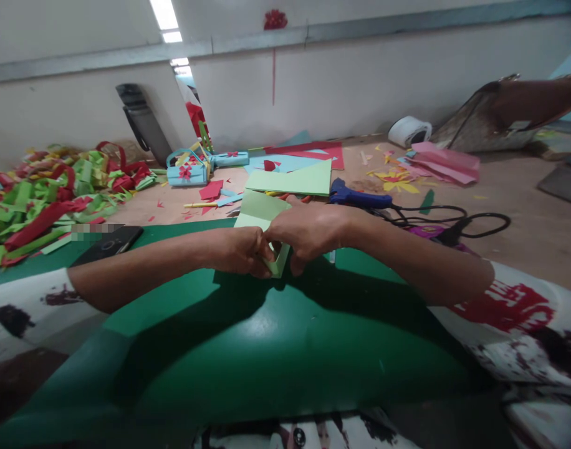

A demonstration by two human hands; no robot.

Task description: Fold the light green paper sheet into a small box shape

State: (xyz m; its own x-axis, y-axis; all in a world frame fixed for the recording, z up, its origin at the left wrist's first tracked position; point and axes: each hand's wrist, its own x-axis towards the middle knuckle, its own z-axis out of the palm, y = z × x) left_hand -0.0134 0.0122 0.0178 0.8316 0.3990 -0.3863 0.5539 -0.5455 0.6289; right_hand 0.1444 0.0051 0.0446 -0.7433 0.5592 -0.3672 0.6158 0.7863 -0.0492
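Observation:
Both my hands meet over a dark green mat [248,349] at the middle of the view. My left hand [239,251] is closed, pinching the near end of a folded light green paper piece [257,215]. My right hand [308,231] is closed over the same paper from the right, its fingers pressing the fold. The paper's lower edge [278,262] shows between the two hands. A larger light green sheet [295,179] lies just beyond them.
A pile of green and red paper strips [52,193] fills the left. A black phone [110,243] lies by my left forearm. A blue glue gun [355,198] with a black cord sits right of my hands. Light blue paper baskets [188,169], pink sheets [444,163] and a tape roll [409,131] lie further back.

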